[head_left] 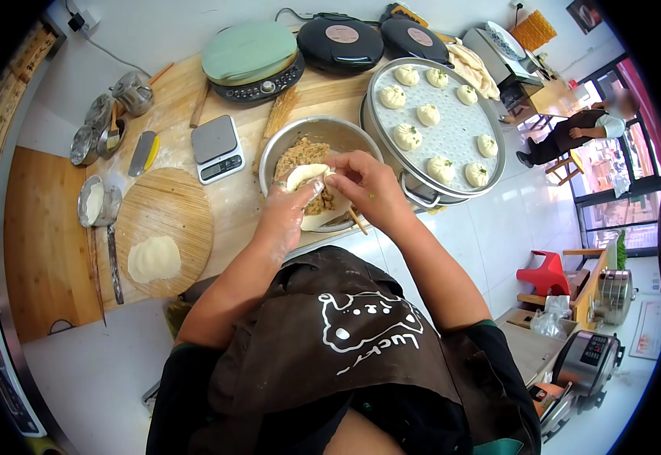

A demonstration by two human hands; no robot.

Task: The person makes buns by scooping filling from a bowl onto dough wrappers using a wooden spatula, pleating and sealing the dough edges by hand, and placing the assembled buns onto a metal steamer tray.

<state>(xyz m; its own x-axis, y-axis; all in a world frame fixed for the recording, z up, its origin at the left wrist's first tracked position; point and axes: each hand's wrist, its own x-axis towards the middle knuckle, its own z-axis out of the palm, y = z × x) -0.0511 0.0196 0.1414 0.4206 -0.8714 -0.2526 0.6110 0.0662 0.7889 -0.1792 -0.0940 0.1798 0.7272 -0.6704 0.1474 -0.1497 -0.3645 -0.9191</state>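
There it was, the dough wrapper [305,176], stretched lengthwise between the hands over the steel bowl [349,136] by the counter's [232,220] near edge, left hand [283,212] cradling it, right hand [368,183] pinching its rim.

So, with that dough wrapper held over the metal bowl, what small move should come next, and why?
Probably pinch a pleat into the dough wrapper with the right hand, the left hand supporting it: the right hand is already at the wrapper's edge, which does not look fully closed, and the buns on the perforated steamer tray have gathered tops.
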